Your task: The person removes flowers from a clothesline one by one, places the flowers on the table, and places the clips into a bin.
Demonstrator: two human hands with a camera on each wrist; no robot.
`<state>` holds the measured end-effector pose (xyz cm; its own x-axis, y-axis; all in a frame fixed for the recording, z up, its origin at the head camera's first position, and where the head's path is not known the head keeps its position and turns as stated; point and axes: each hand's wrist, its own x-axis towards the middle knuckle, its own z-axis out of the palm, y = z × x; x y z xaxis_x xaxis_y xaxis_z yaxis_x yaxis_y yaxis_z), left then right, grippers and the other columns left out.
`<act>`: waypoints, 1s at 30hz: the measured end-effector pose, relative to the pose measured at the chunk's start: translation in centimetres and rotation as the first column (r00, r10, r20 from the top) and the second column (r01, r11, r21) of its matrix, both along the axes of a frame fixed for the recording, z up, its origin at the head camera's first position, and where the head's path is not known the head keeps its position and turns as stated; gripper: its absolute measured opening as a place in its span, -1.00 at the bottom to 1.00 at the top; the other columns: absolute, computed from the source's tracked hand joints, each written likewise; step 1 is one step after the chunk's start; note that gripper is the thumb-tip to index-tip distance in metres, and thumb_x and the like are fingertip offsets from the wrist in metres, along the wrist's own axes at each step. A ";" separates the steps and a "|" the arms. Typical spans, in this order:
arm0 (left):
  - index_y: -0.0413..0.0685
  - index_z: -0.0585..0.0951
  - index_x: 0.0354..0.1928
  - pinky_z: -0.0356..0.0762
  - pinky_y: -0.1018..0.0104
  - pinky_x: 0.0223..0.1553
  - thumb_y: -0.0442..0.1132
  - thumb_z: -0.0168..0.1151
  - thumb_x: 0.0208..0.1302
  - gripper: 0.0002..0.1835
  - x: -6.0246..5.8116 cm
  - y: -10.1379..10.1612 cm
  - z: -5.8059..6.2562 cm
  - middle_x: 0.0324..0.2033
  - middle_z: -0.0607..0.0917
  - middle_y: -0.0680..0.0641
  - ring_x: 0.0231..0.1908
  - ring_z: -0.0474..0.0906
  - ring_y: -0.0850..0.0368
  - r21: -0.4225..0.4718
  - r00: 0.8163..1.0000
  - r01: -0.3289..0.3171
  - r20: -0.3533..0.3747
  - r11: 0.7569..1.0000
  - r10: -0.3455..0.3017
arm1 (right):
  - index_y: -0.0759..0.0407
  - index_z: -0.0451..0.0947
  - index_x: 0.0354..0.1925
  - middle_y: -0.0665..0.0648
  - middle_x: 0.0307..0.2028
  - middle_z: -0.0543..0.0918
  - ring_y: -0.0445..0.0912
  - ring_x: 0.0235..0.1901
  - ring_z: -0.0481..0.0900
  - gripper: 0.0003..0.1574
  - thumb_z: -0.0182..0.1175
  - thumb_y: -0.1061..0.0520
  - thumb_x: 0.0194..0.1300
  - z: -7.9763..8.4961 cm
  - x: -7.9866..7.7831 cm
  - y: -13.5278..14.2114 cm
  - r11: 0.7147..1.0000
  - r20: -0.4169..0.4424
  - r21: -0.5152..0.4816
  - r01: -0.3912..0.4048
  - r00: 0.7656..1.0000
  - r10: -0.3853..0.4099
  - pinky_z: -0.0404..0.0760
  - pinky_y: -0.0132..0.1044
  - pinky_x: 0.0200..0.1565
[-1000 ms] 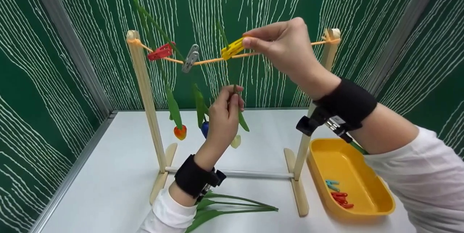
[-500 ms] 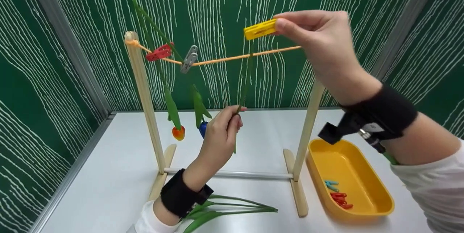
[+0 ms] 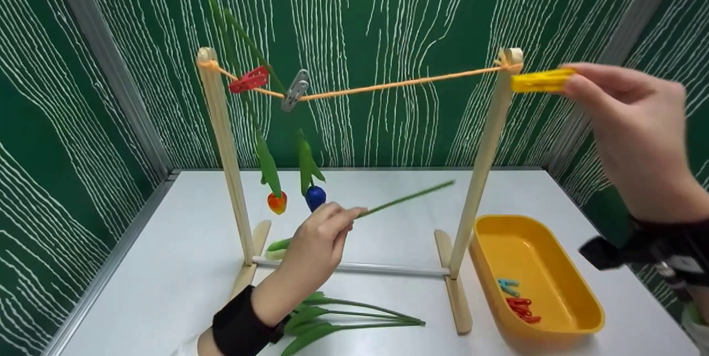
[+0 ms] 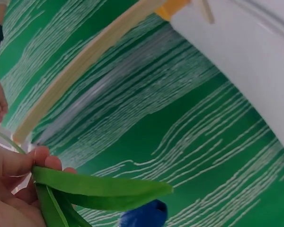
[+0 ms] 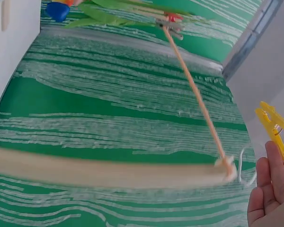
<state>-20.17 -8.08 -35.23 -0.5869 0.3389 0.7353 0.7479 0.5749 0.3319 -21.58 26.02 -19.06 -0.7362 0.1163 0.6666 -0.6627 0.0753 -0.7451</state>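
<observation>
My left hand (image 3: 316, 242) grips an artificial tulip by its green stem (image 3: 410, 198), which points up to the right. In the left wrist view its long leaves (image 4: 99, 187) spread beside the fingers; its flower head is mostly hidden. My right hand (image 3: 642, 118) pinches a yellow clothespin (image 3: 540, 80) in front of the right post. An orange cord (image 3: 399, 84) sags between two wooden posts. On its left part, a red clothespin (image 3: 249, 80) and a grey clothespin (image 3: 294, 91) hold up an orange tulip (image 3: 277, 202) and a blue tulip (image 3: 316, 197), heads down.
A yellow tray (image 3: 554, 267) stands at the right with a turquoise clothespin (image 3: 508, 287) and red clothespins (image 3: 522, 310) in it. Several green stems (image 3: 376, 311) lie on the white table near the front. The right post (image 3: 484, 162) stands between the hands.
The yellow clothespin has come off the cord and moved right with my right hand. My left hand has lowered the tulip, and its stem has tipped over to the right.
</observation>
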 end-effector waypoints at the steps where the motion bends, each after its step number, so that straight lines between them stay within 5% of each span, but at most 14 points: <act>1: -0.11 0.65 -0.02 0.53 0.47 -0.31 -0.47 0.17 0.24 -0.71 0.2 -0.2 -0.3 -0.42 0.55 0.02 -0.33 0.47 0.22 -0.025 1.000 -0.007 0.005 1.000 0.007 | 0.43 0.55 -0.01 0.20 -0.13 0.63 -0.03 -0.28 0.40 -0.60 0.27 0.32 0.16 -0.6 0.3 0.7 0.999 0.018 0.016 0.042 0.999 -0.043 0.53 -0.60 -0.13; 7: -0.05 0.64 0.03 0.47 0.46 -0.37 -0.46 0.17 0.24 -0.66 1.0 -1.1 -2.5 -0.44 0.53 0.02 -0.38 0.43 0.21 -0.202 0.996 -0.028 0.074 0.979 0.044 | 0.34 0.49 0.10 0.09 -0.07 0.60 -0.08 -0.20 0.43 -0.56 0.20 0.28 0.24 -5.4 1.8 4.3 0.972 0.099 0.130 0.197 0.973 -0.210 0.46 -0.66 -0.08; 13: -0.07 0.64 0.02 0.46 0.43 -0.36 -0.45 0.19 0.22 -0.67 1.7 -1.7 -5.0 -0.44 0.58 0.02 -0.39 0.47 0.20 -0.312 0.988 -0.006 0.147 0.950 0.055 | 0.16 0.45 0.14 -0.17 -0.10 0.56 -0.23 -0.19 0.46 -0.54 0.20 0.16 0.28 -11.1 2.3 6.9 0.884 0.254 0.349 0.312 0.877 -0.409 0.43 -0.72 -0.12; 18: -0.11 0.67 -0.09 0.52 0.38 -0.31 -0.45 0.23 0.18 -0.74 2.4 -2.0 -7.4 -0.41 0.67 0.01 -0.34 0.57 0.19 -0.357 0.985 0.010 0.163 0.934 0.052 | 0.13 0.47 0.11 -0.23 -0.16 0.60 -0.36 -0.21 0.54 -0.51 0.27 0.07 0.23 -16.5 2.1 9.5 0.906 0.433 0.378 0.193 0.828 -0.357 0.49 -0.67 -0.20; 20: -0.10 0.68 -0.14 0.51 0.40 -0.31 -0.45 0.24 0.16 -0.77 2.4 -2.0 -8.3 -0.40 0.69 0.02 -0.33 0.58 0.21 -0.388 0.980 0.021 0.192 0.922 0.059 | 0.13 0.47 0.11 -0.28 -0.20 0.60 -0.38 -0.25 0.56 -0.46 0.29 -0.02 0.20 -18.7 2.0 10.3 0.893 0.494 0.422 0.160 0.785 -0.374 0.52 -0.64 -0.23; 22: -0.07 0.68 -0.18 0.45 0.45 -0.37 -0.44 0.24 0.16 -0.79 2.4 -2.1 -9.0 -0.42 0.69 0.04 -0.36 0.56 0.24 -0.423 0.972 0.031 0.224 0.905 0.071 | 0.16 0.47 0.12 -0.26 -0.21 0.61 -0.33 -0.29 0.55 -0.34 0.29 -0.16 0.16 -20.8 1.8 10.8 0.860 0.539 0.491 0.141 0.727 -0.427 0.54 -0.60 -0.28; 26: -0.03 0.70 -0.22 0.33 0.50 -0.46 -0.45 0.26 0.13 -0.79 2.2 -2.3 -10.3 -0.44 0.66 0.07 -0.41 0.50 0.27 -0.488 0.961 0.058 0.263 0.871 0.083 | 0.27 0.46 0.15 0.10 -0.12 0.67 -0.11 -0.27 0.51 -0.09 0.24 -0.36 0.08 -24.4 1.9 11.2 0.775 0.572 0.626 0.089 0.623 -0.534 0.55 -0.56 -0.34; 30: 0.01 0.72 -0.26 0.28 0.49 -0.49 -0.41 0.30 0.10 -0.80 2.0 -2.2 -11.6 -0.46 0.61 0.08 -0.42 0.49 0.25 -0.557 0.968 0.056 0.235 0.828 0.093 | 0.29 0.48 0.13 0.31 -0.01 0.62 0.01 -0.19 0.47 -0.06 0.26 -0.38 0.05 -26.6 2.0 11.1 0.727 0.579 0.686 0.020 0.592 -0.561 0.48 -0.60 -0.34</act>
<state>-18.13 -10.30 -46.81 -0.7301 0.6324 0.2589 0.6739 0.7291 0.1195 -19.57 37.14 -45.64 -0.9706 0.2350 -0.0519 0.2099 0.7209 -0.6605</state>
